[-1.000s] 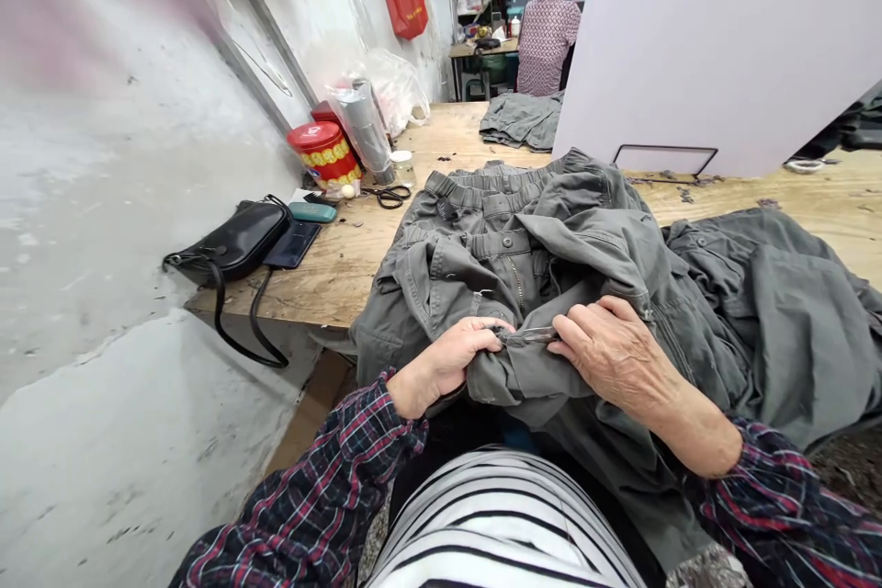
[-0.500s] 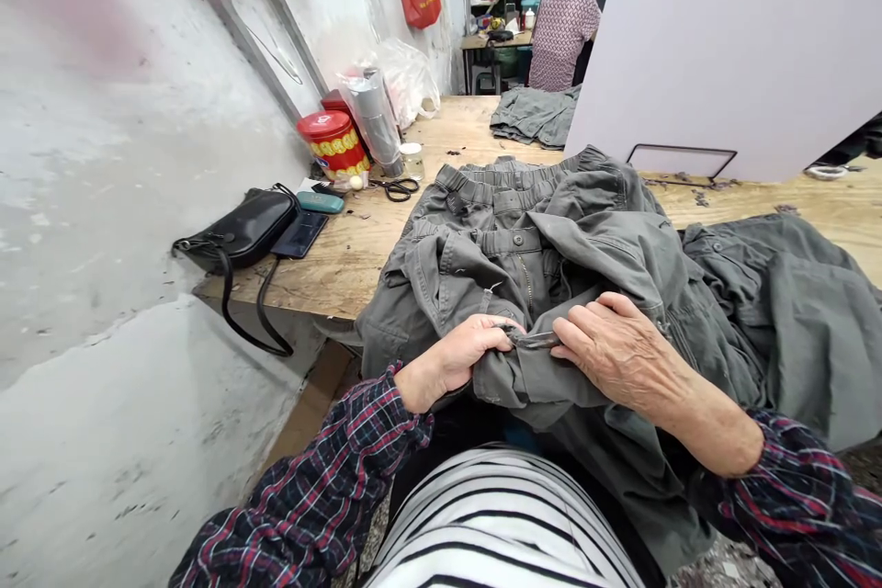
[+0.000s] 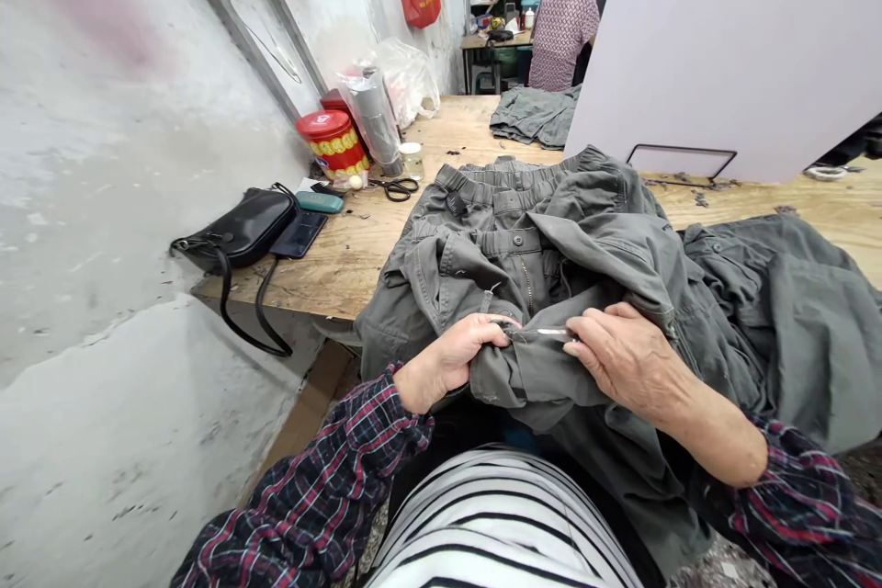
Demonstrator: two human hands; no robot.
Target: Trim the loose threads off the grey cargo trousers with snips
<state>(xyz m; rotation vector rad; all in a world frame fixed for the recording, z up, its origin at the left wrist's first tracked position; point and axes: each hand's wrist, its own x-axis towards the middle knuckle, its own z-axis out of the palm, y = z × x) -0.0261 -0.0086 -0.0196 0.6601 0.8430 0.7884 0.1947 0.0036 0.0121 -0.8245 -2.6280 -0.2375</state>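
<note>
Grey-green cargo trousers (image 3: 510, 239) lie bunched across the wooden table edge and my lap, with the waistband, a button and a fly showing. My left hand (image 3: 447, 360) grips a fold of the cloth at the near edge. My right hand (image 3: 630, 360) pinches the same fold a little to the right. Between my hands runs a narrow seam or strip of the cloth (image 3: 527, 333), with a thin bright sliver (image 3: 553, 331) on it. The sliver is too small to name. Plaid sleeves cover both forearms.
A second grey garment (image 3: 778, 312) spreads to the right on the plywood table (image 3: 331, 276), and another (image 3: 534, 118) lies farther back. At the left stand a black handbag (image 3: 238, 230), scissors (image 3: 398, 189) and a red tin (image 3: 334, 142). A white board (image 3: 730, 46) stands behind. A co-worker (image 3: 563, 41) sits beyond it.
My hands have drawn slightly apart, the right one moving right. The strip between them now lies tauter and shows a bright sliver. The view has tilted up a little since the oldest frame.
</note>
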